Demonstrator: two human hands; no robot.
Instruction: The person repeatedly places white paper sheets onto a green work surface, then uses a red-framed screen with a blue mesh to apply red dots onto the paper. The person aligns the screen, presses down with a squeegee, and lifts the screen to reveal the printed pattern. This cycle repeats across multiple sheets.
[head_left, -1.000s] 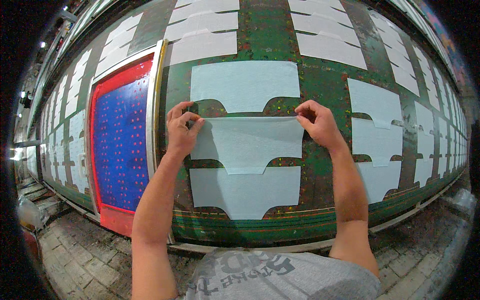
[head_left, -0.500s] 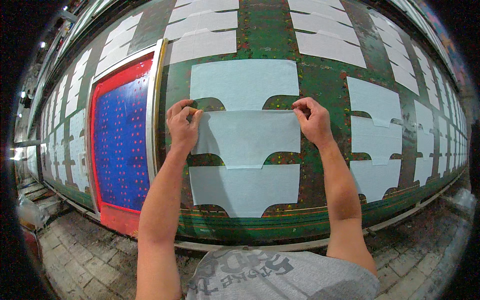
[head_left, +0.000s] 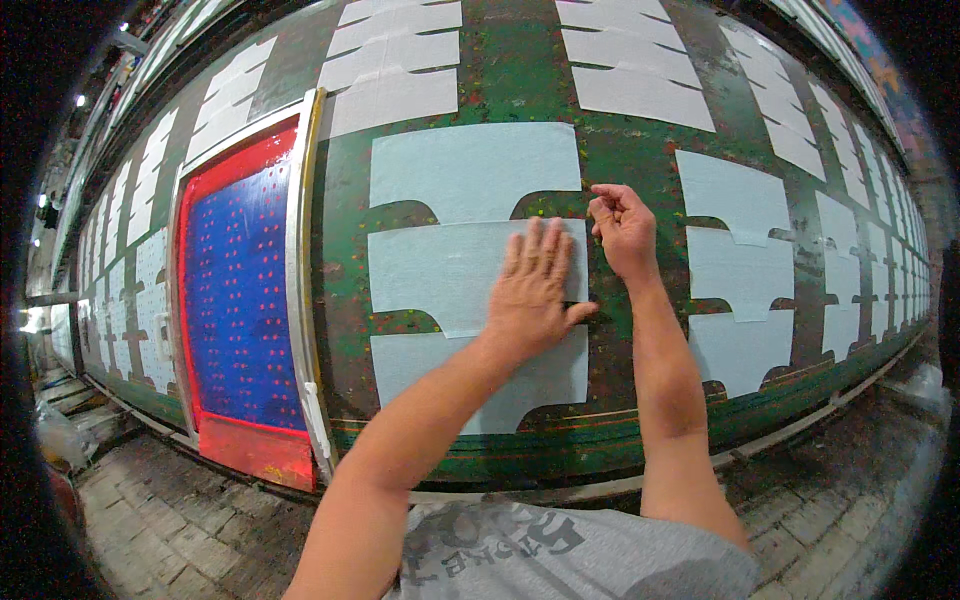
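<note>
My left hand lies spread, fingers apart, on the middle pale blue fabric piece of a column on the green printing table. Matching cut pieces lie above and below, each with curved cut-outs. My right hand hovers just right of the middle piece's upper corner, fingers curled together, with no fabric visible in them. My left hand hides part of the middle piece and of the lower one.
A framed screen with a blue mesh, red dots and red border lies at my left. More blue pieces form columns to the right; rows of white pieces lie along the far side. A brick floor shows below the table edge.
My left hand has let go of the middle piece's upper left corner and moved right, now spread on the fabric. My right hand has come off the upper right corner.
</note>
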